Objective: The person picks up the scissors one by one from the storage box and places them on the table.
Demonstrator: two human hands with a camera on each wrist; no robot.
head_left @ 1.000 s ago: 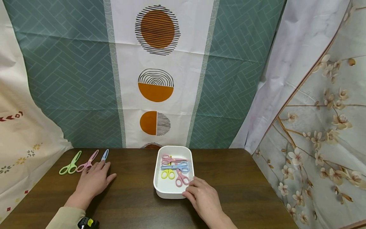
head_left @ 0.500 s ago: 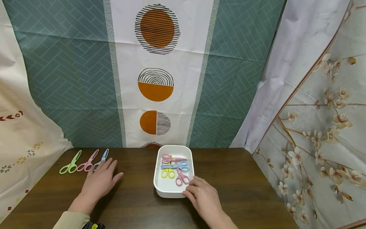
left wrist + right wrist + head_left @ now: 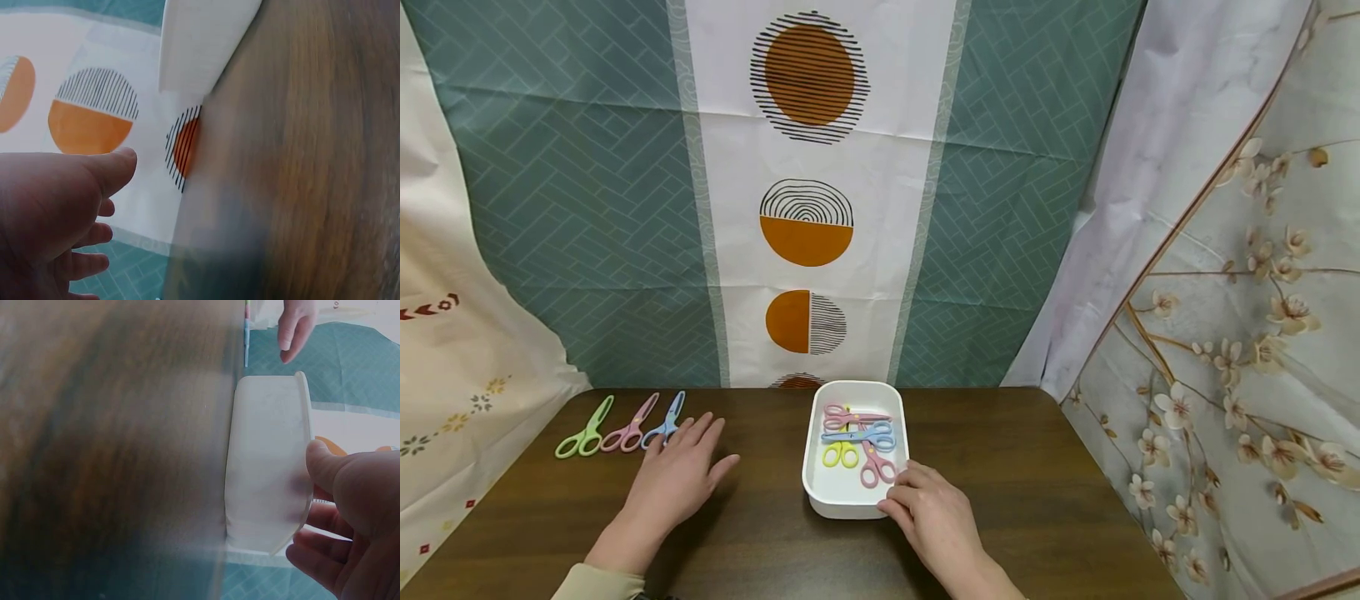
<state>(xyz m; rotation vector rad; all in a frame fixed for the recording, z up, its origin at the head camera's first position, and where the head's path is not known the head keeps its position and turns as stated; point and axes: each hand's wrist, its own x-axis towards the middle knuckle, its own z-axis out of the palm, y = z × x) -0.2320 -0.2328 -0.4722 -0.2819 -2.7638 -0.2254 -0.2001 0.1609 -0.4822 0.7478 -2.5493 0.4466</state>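
My left hand (image 3: 676,471) is spread with straight fingers and holds nothing. It hovers just right of the blue scissors (image 3: 666,423), close to their handles. Pink scissors (image 3: 631,427) and green scissors (image 3: 586,429) lie left of these in a row, blades pointing away. My right hand (image 3: 934,518) grips the near right corner of a white plastic box (image 3: 842,507), thumb at the rim in the right wrist view. Inside the box, blue scissors (image 3: 850,436) lie across yellow scissors (image 3: 841,455) and pink scissors (image 3: 878,468), with another pink pair (image 3: 856,418) behind.
The dark brown wooden table (image 3: 760,533) carries everything. A patterned curtain (image 3: 805,333) hangs right behind its far edge. Cloths stand at both sides, a cream one (image 3: 482,392) on the left and a flowered one (image 3: 1217,400) on the right.
My left hand has moved right, away from the scissors in the row, uncovering the blue pair and the pink handles. The right hand and the box have stayed in place.
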